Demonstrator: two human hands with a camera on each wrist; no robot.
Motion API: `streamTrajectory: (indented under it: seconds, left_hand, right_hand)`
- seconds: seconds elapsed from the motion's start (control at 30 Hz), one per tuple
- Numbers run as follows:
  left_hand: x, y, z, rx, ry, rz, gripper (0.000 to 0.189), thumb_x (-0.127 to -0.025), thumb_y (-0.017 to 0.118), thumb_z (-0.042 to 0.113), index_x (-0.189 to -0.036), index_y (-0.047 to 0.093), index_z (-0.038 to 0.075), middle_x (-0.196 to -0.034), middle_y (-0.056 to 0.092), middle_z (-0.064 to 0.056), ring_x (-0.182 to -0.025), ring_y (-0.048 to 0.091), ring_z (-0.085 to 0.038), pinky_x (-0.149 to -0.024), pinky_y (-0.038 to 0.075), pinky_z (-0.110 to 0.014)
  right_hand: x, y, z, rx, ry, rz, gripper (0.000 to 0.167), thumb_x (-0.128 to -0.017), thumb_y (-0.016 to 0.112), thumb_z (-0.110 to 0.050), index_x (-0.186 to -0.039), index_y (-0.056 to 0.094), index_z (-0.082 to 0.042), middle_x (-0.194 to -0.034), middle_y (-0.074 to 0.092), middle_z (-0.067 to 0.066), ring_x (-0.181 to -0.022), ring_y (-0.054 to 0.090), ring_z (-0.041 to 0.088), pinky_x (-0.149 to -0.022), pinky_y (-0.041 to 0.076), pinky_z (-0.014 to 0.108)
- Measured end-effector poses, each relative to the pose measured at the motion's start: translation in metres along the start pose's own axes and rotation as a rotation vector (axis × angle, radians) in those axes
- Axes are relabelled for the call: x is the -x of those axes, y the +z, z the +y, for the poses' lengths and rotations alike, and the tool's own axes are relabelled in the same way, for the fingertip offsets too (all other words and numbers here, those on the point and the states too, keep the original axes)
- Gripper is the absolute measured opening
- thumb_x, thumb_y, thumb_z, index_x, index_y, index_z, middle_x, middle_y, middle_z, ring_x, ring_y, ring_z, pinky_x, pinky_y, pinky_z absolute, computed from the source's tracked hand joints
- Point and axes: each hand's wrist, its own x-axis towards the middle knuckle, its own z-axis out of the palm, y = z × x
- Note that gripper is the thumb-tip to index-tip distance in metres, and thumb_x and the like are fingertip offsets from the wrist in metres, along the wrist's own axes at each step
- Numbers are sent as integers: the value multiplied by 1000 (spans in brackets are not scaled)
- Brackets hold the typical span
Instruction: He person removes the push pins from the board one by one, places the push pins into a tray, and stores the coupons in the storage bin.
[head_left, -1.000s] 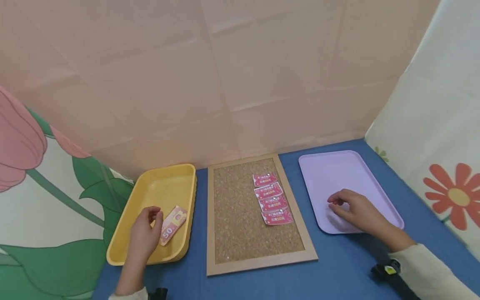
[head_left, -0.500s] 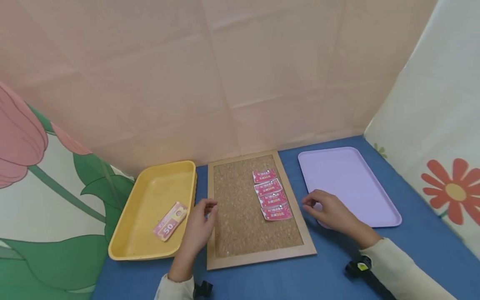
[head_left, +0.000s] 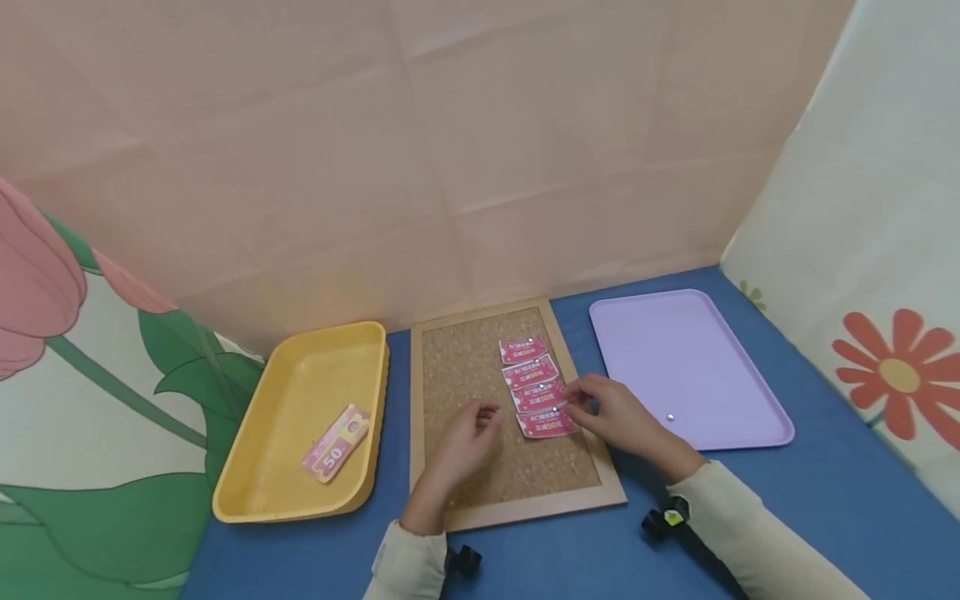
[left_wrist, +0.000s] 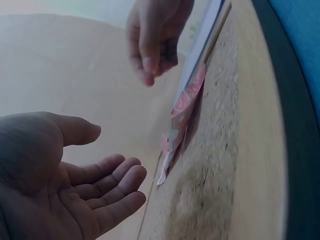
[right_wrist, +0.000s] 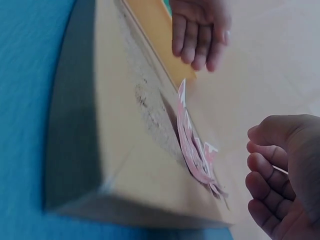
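Observation:
Pink coupons (head_left: 534, 373) printed with 50 overlap in a column on the right half of the cork board (head_left: 457, 375), with small shiny pins at their upper edges. My left hand (head_left: 462, 442) hovers above the board, left of the coupons; in the left wrist view its palm faces up, fingers loosely bent and holding nothing. My right hand (head_left: 618, 414) is over the board's right edge, fingertips close to the lower coupons. The right wrist view shows its fingers (right_wrist: 265, 190) loosely curled, with nothing visible between them. Contact with the coupons cannot be made out.
A yellow tray (head_left: 300, 375) on the left holds a pink coupon stack (head_left: 336, 443). On the right stands a purple tray (head_left: 675, 350) with a small shiny pin (head_left: 671, 417) near its front. A blue cloth (head_left: 540, 558) covers the table; a wall cover rises behind.
My left hand has moved right, from the yellow tray to above the board. My right hand has moved left from the purple tray to the coupons, uncovering the pin in the tray.

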Motion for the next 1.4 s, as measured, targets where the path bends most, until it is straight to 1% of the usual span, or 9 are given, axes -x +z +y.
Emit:
streamTrajectory:
  seconds: [0.13, 0.27, 0.4, 0.5, 0.6, 0.73, 1.07, 1.23, 1.4]
  left_hand:
    - [-7, 7, 3, -20, -22, 2, 34, -101, 51, 37, -124, 60, 13, -107, 63, 3, -100, 60, -13, -84, 52, -34]
    - [-14, 14, 3, -26, -48, -8, 32, -101, 52, 34, -123, 61, 12, -104, 62, 3, -97, 60, -13, -82, 52, -34]
    - [-16, 22, -1, -17, -68, -20, 29, -99, 55, 33, -121, 61, 14, -100, 61, 5, -91, 59, -12, -77, 52, -33]
    - [-17, 28, -6, -16, -71, -22, 25, -98, 57, 34, -117, 62, 17, -96, 60, 7, -85, 58, -11, -71, 51, -31]
    - [-17, 31, -10, -9, -96, -33, 24, -97, 58, 38, -112, 62, 20, -93, 59, 7, -81, 57, -11, -68, 50, -30]
    - [-19, 31, -11, -1, -126, -55, 26, -97, 58, 40, -110, 63, 19, -91, 60, 6, -79, 57, -11, -67, 49, -30]
    - [-27, 20, -3, -65, -121, -82, 26, -96, 60, 38, -106, 66, 15, -87, 61, 4, -72, 56, -14, -60, 47, -30]
    - [-30, 21, -2, -87, -104, -98, 21, -94, 63, 35, -99, 69, 16, -83, 62, 5, -70, 57, -12, -60, 47, -30]
    - [-32, 25, -3, -113, -86, -89, 19, -92, 66, 35, -93, 70, 17, -81, 62, 5, -69, 56, -12, -60, 47, -30]
  right_hand:
    - [-7, 5, -2, -39, -17, 11, 22, -88, 74, -16, -108, 69, -9, -96, 63, -1, -87, 59, 13, -78, 53, 41]
    - [-9, 10, -1, -85, -8, -5, 23, -88, 73, -14, -109, 68, -8, -99, 63, 2, -90, 60, 18, -81, 53, 42]
    - [-7, 16, 3, -90, 17, -6, 24, -87, 74, -15, -110, 69, -11, -98, 62, -1, -87, 59, 20, -77, 52, 38]
    - [-5, 20, 8, -82, 42, 4, 25, -87, 74, -17, -111, 69, -13, -98, 62, -3, -86, 58, 18, -75, 51, 34]
    - [-2, 23, 12, -94, 67, 3, 24, -88, 73, -18, -111, 69, -14, -100, 62, -1, -86, 58, 15, -74, 51, 32]
    - [-1, 25, 16, -107, 95, -7, 24, -88, 73, -18, -112, 68, -14, -102, 63, 1, -86, 57, 13, -74, 52, 31]
    - [-9, 23, 20, -68, 97, -29, 21, -89, 72, -22, -109, 68, -17, -103, 61, -6, -89, 57, 13, -79, 52, 34]
    - [-9, 24, 20, -54, 98, -34, 21, -89, 73, -23, -108, 68, -17, -102, 62, -5, -91, 58, 13, -80, 52, 35]
    - [-9, 24, 20, -45, 88, -44, 21, -89, 73, -24, -108, 68, -17, -101, 61, -4, -88, 56, 12, -78, 51, 34]
